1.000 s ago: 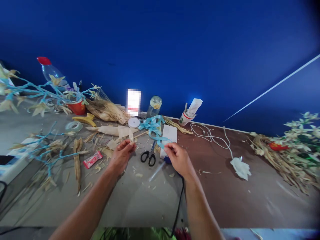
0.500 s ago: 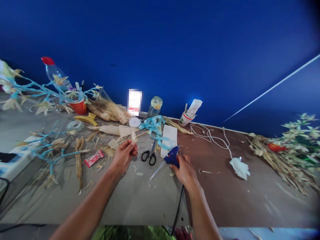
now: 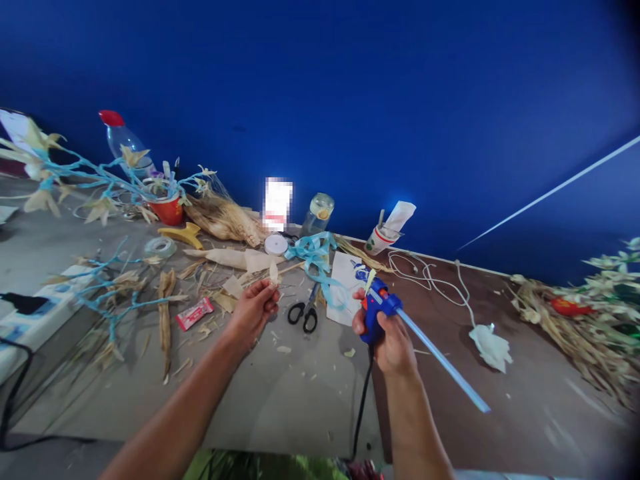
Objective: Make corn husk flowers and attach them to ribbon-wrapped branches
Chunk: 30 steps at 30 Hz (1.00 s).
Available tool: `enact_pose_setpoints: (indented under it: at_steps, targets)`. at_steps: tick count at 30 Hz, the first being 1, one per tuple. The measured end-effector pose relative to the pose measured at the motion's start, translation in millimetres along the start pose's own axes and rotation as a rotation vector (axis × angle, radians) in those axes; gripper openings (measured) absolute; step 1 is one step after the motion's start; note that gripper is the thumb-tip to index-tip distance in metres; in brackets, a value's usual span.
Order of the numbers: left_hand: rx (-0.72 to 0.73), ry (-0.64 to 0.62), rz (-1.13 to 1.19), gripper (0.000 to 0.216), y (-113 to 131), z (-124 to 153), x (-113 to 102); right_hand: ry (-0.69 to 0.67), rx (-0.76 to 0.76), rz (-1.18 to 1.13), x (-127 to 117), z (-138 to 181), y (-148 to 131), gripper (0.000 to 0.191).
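My right hand [image 3: 387, 333] grips a blue glue gun [image 3: 376, 308], raised above the table with its nozzle pointing away from me. A long clear glue stick [image 3: 445, 363] sticks out of its back toward the lower right, and its black cord [image 3: 361, 407] drops toward me. My left hand [image 3: 253, 310] pinches a small pale husk petal [image 3: 273, 273] between thumb and fingers, a hand's width left of the gun. Black scissors [image 3: 303, 315] lie on the table between my hands.
A light blue ribbon [image 3: 315, 253] and white paper [image 3: 347, 283] lie behind the scissors. Dried husks, blue-wrapped flower stems [image 3: 115, 297], a tape roll [image 3: 160, 247], a red cup [image 3: 167, 210] and a bottle [image 3: 123, 140] crowd the left. A white cable [image 3: 425, 270] and husk flowers [image 3: 575, 313] lie right.
My right hand took hold of the glue gun on the table and lifted it, swinging the glue stick out to the right. My left hand stayed put with the petal.
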<state>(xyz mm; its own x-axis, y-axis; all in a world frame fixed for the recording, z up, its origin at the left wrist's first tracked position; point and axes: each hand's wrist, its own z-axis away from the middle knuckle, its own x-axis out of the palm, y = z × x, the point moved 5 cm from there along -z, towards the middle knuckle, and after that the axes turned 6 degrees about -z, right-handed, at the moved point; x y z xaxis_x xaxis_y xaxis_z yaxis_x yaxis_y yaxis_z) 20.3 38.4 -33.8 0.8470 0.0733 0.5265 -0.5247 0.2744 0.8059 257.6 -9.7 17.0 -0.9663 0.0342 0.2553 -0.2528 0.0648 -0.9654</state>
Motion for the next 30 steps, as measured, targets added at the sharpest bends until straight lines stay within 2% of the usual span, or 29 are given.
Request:
enact_pose_setpoints:
  at_steps: [4, 6, 9, 15, 20, 23, 30]
  targets:
    - [0.001, -0.016, -0.039, 0.024, -1.6, -0.7, -0.6, -0.3, 0.13, -0.093, 47.8, -9.1, 1.5, 0.053]
    - [0.005, 0.004, -0.077, 0.025, -2.1, -0.8, -1.1, -0.354, 0.172, -0.092, 63.4, -15.7, 9.2, 0.051]
    - [0.023, 0.042, -0.163, 0.027, -1.9, -1.3, -2.0, -0.36, 0.222, -0.106, 75.4, -24.4, 26.2, 0.046]
    - [-0.003, 0.071, -0.183, 0.029, -3.7, -3.6, -3.5, -0.324, 0.205, -0.073, 72.5, -25.8, 51.5, 0.041]
    - [-0.001, 0.083, -0.153, 0.028, -0.5, -3.1, -2.6, -0.284, 0.168, -0.035, 67.7, -24.1, 56.9, 0.046]
    - [0.002, 0.109, -0.135, 0.027, 1.3, -3.3, -4.9, -0.255, 0.205, 0.042, 63.9, -22.0, 63.0, 0.048]
    - [0.005, 0.146, -0.128, 0.028, 1.5, -6.0, -11.6, -0.241, 0.265, 0.246, 61.1, -16.7, 64.4, 0.04]
